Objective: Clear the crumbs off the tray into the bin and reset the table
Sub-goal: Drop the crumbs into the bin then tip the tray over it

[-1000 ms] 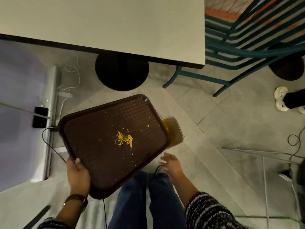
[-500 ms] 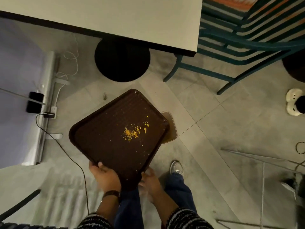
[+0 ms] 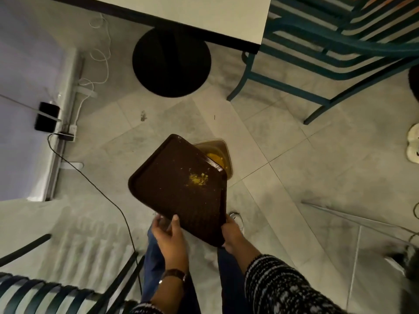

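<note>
I hold a dark brown tray (image 3: 172, 191) tilted over the floor, its far corner dipped over a small tan bin (image 3: 223, 152). A patch of yellow crumbs (image 3: 198, 179) lies on the tray near its far right edge. More yellow crumbs (image 3: 215, 158) show inside the bin. My left hand (image 3: 169, 236) grips the tray's near edge, thumb on top. My right hand (image 3: 231, 234) grips the near right corner from below. The white table (image 3: 204, 14) is at the top.
The table's black round base (image 3: 172, 62) stands on the grey tiled floor. A teal chair (image 3: 328, 41) is at the top right, another chair (image 3: 45, 291) at the bottom left. A black cable (image 3: 95, 186) crosses the floor on the left. A white shoe (image 3: 413, 146) is at the right edge.
The tray has tilted further and swung right over the bin. The crumbs have slid toward its far edge. My right hand, free one second ago, now grips the tray's corner.
</note>
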The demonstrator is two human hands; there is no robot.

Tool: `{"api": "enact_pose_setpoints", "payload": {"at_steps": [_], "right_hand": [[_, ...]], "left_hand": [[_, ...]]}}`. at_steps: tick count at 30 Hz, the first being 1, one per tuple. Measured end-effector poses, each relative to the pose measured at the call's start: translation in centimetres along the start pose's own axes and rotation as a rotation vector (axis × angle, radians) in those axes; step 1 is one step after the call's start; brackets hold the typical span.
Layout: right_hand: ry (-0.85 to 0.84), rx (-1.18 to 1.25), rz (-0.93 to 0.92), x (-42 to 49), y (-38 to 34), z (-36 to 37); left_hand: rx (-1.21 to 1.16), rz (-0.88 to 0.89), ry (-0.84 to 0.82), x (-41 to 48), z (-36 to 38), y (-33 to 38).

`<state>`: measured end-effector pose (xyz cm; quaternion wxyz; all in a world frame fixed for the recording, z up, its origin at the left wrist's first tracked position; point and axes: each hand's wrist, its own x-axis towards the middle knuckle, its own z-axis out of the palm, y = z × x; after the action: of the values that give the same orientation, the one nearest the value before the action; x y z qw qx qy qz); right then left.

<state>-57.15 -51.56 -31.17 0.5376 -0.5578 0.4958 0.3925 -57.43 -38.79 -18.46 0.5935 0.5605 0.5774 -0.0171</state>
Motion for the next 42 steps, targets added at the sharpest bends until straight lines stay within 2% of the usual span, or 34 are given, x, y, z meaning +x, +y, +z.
{"api": "enact_pose_setpoints", "payload": {"at_steps": [4, 9, 13, 17, 23, 27, 29, 33, 35, 39, 42], "right_hand": [[0.026, -0.016, 0.006, -3.2, -4.3, -2.6], [0.032, -0.090, 0.049, -2.8, -5.2, -3.9], [0.032, -0.081, 0.035, -3.2, -5.1, -3.8], [0.057, -0.138, -0.071, -4.4, -4.8, -3.9], [0.014, -0.215, -0.247, -5.9, -3.9, -5.3], [0.012, -0.272, -0.367, -7.8, -4.6, -6.2], [0.012, -0.213, -0.305, -6.7, -4.6, -6.6], [0.111, -0.046, 0.066, -0.3, -2.8, -8.3], [0.116, -0.028, 0.141, 2.6, -2.2, -8.9], [0.062, -0.078, 0.208, 3.9, -2.8, -8.4], [0.026, -0.165, 0.121, 1.7, -4.3, -8.3]], "left_hand": [[-0.077, 0.034, -0.063, 3.0, -1.3, 5.2], [0.251, 0.068, -0.237, 6.8, 0.3, 9.6], [0.458, 0.210, -0.208, 7.5, 0.4, 9.5], [0.490, 0.287, -0.130, 5.5, -1.1, 9.6], [0.324, 0.439, 0.008, 0.5, -3.2, 10.0], [0.248, 0.460, 0.035, -1.7, -3.9, 8.2], [0.255, 0.418, 0.041, -2.2, -3.2, 6.9], [0.495, 0.186, -0.005, 1.0, 1.1, 4.9], [0.550, 0.205, -0.024, 2.2, 3.0, 5.4], [0.613, 0.273, -0.015, 2.7, 4.1, 6.5], [0.621, 0.286, -0.017, 2.4, 4.2, 7.3]]}}
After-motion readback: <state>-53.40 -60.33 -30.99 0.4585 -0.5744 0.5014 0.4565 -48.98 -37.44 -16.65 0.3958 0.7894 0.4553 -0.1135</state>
